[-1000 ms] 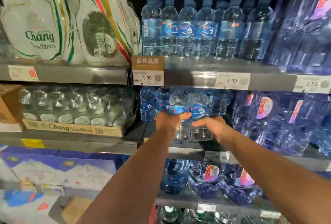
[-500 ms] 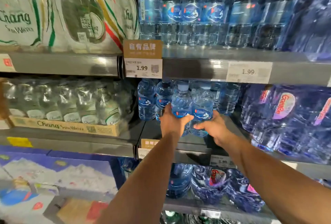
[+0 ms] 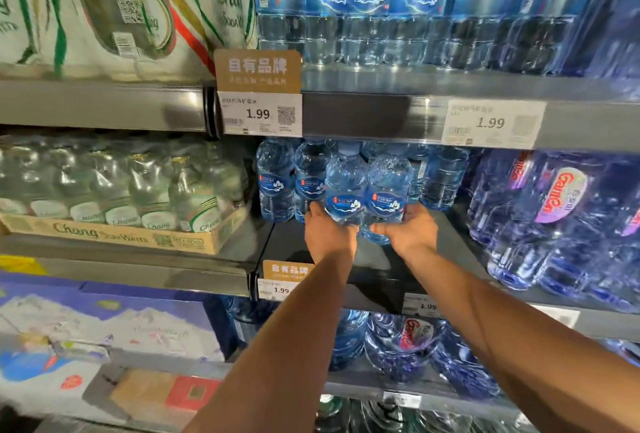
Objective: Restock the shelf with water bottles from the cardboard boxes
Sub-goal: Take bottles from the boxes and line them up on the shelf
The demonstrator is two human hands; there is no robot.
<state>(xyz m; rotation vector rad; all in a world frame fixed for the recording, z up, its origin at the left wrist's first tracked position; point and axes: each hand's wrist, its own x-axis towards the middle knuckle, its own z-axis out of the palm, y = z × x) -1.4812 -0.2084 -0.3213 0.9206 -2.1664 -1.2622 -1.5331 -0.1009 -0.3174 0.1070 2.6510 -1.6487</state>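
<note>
Well behind the shelf edge [image 3: 375,294], left hand [image 3: 329,235] and right hand [image 3: 412,228] grip neighbouring bottles [image 3: 346,190].

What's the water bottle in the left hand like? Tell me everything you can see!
The water bottle is clear bluish plastic, with a pale blue cap and a blue label showing white mountains. It is upright over the dark middle shelf. The left hand grips its lower part, hiding the base. It touches a second bottle, held by the right hand.

"1.99" on left price tag [image 3: 259,114] and right price tag [image 3: 491,122]; "Chang" on cardboard tray [image 3: 104,233]
</note>
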